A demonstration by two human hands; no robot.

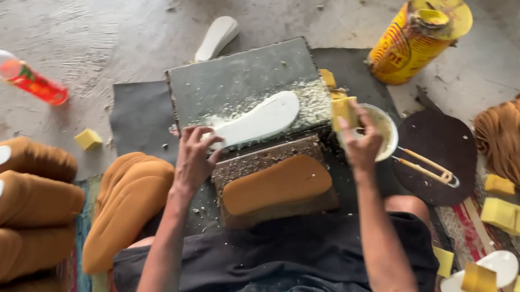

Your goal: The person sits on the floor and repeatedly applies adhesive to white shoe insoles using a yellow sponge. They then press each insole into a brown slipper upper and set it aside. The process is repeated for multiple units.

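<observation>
A person seated on the floor steadies a white shoe insole (257, 122) with the left hand (193, 157) while the right hand (361, 141) lifts a yellow sponge block (343, 112) over a small white bowl of pale glue (385, 131). The insole lies flat and slightly aslant on a grey slab (241, 81) dusted with pale shavings; the left fingertips pinch its heel end at the slab's near edge. The right fingers are closed around the sponge, just beside the slab's right edge.

Just in front of the slab, a tan sole piece (277, 184) rests on a lower block (275, 190) above the lap.

Doing this well appears to call for a firm press on the heel so the insole does not slide, and a lightly loaded sponge drawn from heel to toe, stopping short of the rim so nothing runs onto the slab.

Room is tight. The bowl touches a dark round mat (444, 153) where a thin tool with pale handles (426, 166) lies; a yellow tin can (418, 34) tilts beyond it. To the left, stacks of tan soles (24, 220) and a second pile (128, 199) crowd the knee. A plastic bottle with a red label (24, 75) and a loose yellow cube (88, 138) lie well apart on the concrete. The clearest path for the sponge hand seems to be straight across from bowl to insole, above the slab's right corner.
</observation>
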